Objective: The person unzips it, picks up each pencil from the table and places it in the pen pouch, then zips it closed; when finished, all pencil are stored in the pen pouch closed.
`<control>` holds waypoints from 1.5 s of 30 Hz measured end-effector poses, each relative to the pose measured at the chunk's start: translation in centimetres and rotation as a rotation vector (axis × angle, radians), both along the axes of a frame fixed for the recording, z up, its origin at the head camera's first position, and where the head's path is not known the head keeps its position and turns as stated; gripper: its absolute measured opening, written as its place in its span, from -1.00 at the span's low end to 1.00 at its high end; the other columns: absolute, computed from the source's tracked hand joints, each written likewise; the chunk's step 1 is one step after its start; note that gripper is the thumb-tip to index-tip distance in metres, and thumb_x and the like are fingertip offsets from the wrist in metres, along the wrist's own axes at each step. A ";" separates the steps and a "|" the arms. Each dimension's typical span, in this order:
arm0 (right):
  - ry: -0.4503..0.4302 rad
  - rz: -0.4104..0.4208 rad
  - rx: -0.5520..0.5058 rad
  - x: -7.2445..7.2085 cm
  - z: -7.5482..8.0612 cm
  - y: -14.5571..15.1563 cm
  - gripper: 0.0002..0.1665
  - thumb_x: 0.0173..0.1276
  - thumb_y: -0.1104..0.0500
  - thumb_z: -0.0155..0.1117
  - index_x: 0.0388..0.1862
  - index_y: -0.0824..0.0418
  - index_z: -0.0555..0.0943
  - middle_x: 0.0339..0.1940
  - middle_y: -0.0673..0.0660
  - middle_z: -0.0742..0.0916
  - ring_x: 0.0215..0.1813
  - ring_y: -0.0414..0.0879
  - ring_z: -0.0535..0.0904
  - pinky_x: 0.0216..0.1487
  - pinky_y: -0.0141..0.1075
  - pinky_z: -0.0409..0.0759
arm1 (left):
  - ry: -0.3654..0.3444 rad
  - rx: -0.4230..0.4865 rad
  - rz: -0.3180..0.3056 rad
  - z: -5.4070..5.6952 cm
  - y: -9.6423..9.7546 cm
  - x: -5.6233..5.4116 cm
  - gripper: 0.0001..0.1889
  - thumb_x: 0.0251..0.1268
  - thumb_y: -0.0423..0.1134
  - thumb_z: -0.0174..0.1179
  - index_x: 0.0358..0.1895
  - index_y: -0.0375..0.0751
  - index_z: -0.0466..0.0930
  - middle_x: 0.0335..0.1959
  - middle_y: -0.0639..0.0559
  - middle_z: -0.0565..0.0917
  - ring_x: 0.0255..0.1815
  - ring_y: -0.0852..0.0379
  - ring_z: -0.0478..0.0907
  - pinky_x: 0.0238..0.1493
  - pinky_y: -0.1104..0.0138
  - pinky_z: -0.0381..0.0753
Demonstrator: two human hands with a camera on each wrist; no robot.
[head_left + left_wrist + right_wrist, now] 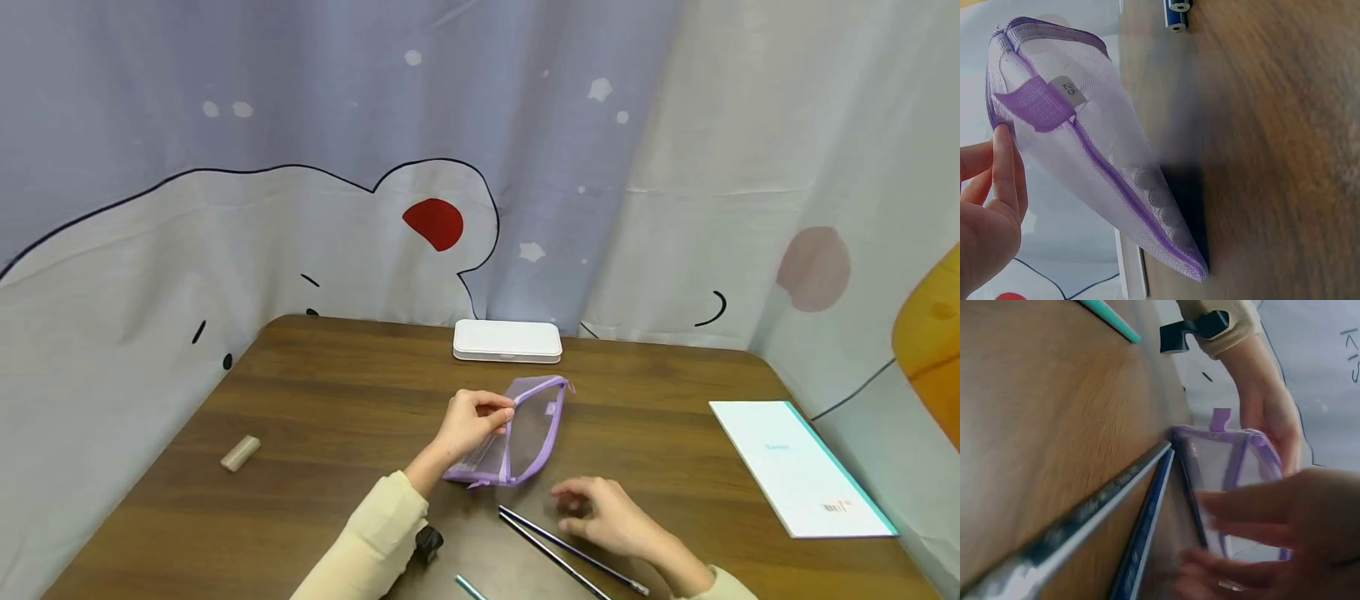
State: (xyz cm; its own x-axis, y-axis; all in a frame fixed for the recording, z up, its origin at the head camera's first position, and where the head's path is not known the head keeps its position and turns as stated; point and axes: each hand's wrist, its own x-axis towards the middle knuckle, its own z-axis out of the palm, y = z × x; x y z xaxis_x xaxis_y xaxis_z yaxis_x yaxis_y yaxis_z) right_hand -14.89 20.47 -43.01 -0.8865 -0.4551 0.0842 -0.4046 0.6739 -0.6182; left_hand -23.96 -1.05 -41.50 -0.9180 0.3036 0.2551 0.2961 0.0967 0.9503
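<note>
My left hand (467,425) pinches the upper edge of a purple-trimmed mesh zip pouch (534,429) between thumb and fingers. The pouch stands tilted on the table with its zip mouth spread toward the right. Rounded shapes show through its mesh wall in the left wrist view. To the right of the pouch, my right hand (603,517) hovers with loosely bent fingers and holds nothing. Two pencils, one blue (570,547) and one black (551,553), lie side by side just left of that hand, their far ends near the pouch.
A white pencil case (507,343) lies at the table's back edge. On the right is a white notebook (802,475) with a teal spine. A small beige block (241,453) lies at the left. The end of a teal stick (470,587) shows at the front.
</note>
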 end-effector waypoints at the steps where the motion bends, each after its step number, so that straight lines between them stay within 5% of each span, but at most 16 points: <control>1: 0.012 0.063 0.054 0.5 0.1 0.6 -0.66 0.00 0.19 0.34 -0.18 0.24 0.60 -0.34 0.02 0.67 -0.34 -0.26 0.52 -0.37 -0.50 0.51 | -0.011 -0.004 0.002 0.4 0.1 0.3 -0.80 0.08 -0.39 0.19 -0.27 -0.51 0.60 -0.42 -0.27 0.66 -0.57 0.24 0.57 -0.43 0.25 0.68; 5: 0.082 0.129 0.211 2.4 0.2 1.8 -0.66 -0.04 0.14 0.37 -0.20 0.11 0.62 -0.41 -0.12 0.55 -0.36 -0.33 0.39 -0.43 -0.50 0.37 | -0.061 -0.025 0.015 2.2 0.3 1.4 -0.81 0.07 -0.50 0.14 -0.25 -0.61 0.55 -0.37 -0.42 0.62 -0.55 0.10 0.58 -0.35 0.06 0.65; 14: 0.279 0.039 0.278 3.9 -1.6 0.7 -0.78 -0.09 0.32 0.30 -0.41 0.08 0.58 -0.52 -0.13 0.45 -0.44 -0.29 0.34 -0.52 -0.48 0.29 | -0.085 -0.024 0.022 0.0 0.1 -0.3 -0.81 0.05 -0.46 0.18 -0.26 -0.52 0.59 -0.37 -0.36 0.64 -0.61 0.27 0.53 -0.40 0.16 0.67; 19: 0.357 0.004 0.325 4.1 -1.7 0.2 -0.72 -0.22 0.41 0.21 -0.48 0.11 0.47 -0.53 -0.12 0.42 -0.45 -0.22 0.37 -0.56 -0.42 0.33 | -0.077 -0.021 0.032 1.1 -0.1 0.4 -0.81 0.06 -0.48 0.16 -0.26 -0.56 0.58 -0.37 -0.39 0.64 -0.62 0.30 0.52 -0.40 0.16 0.68; 23: 0.330 -0.001 0.292 4.0 -1.5 0.4 -0.71 -0.18 0.45 0.15 -0.46 0.15 0.42 -0.54 -0.12 0.44 -0.48 -0.28 0.35 -0.60 -0.45 0.31 | -0.056 -0.033 0.033 2.2 -0.2 1.1 -0.81 0.06 -0.49 0.15 -0.26 -0.59 0.57 -0.39 -0.40 0.63 -0.59 0.17 0.56 -0.37 0.07 0.65; 32: 0.142 0.012 0.054 3.5 -0.8 1.5 -0.76 -0.03 0.45 0.22 -0.31 0.28 0.58 -0.60 -0.10 0.58 -0.53 -0.46 0.37 -0.58 -0.55 0.40 | -0.075 -0.023 0.045 2.2 -0.4 1.2 -0.81 0.05 -0.50 0.15 -0.26 -0.59 0.57 -0.35 -0.44 0.62 -0.55 0.04 0.58 -0.36 0.04 0.64; 37: 0.013 -0.043 -0.052 3.3 0.2 2.1 -0.73 0.02 0.36 0.28 -0.22 0.34 0.59 -0.52 -0.01 0.66 -0.48 -0.43 0.46 -0.52 -0.52 0.52 | -0.076 -0.022 0.058 2.2 -0.7 1.0 -0.82 0.05 -0.50 0.15 -0.27 -0.57 0.57 -0.36 -0.44 0.62 -0.57 0.13 0.55 -0.36 0.05 0.64; 45: -0.066 -0.129 -0.223 2.3 1.6 2.9 -0.59 0.06 0.25 0.30 -0.09 0.38 0.54 -0.39 0.19 0.70 -0.40 -0.30 0.58 -0.41 -0.47 0.61 | -0.071 -0.037 0.078 2.3 -0.8 0.8 -0.84 0.04 -0.49 0.16 -0.29 -0.53 0.59 -0.40 -0.38 0.64 -0.61 0.28 0.49 -0.42 0.17 0.67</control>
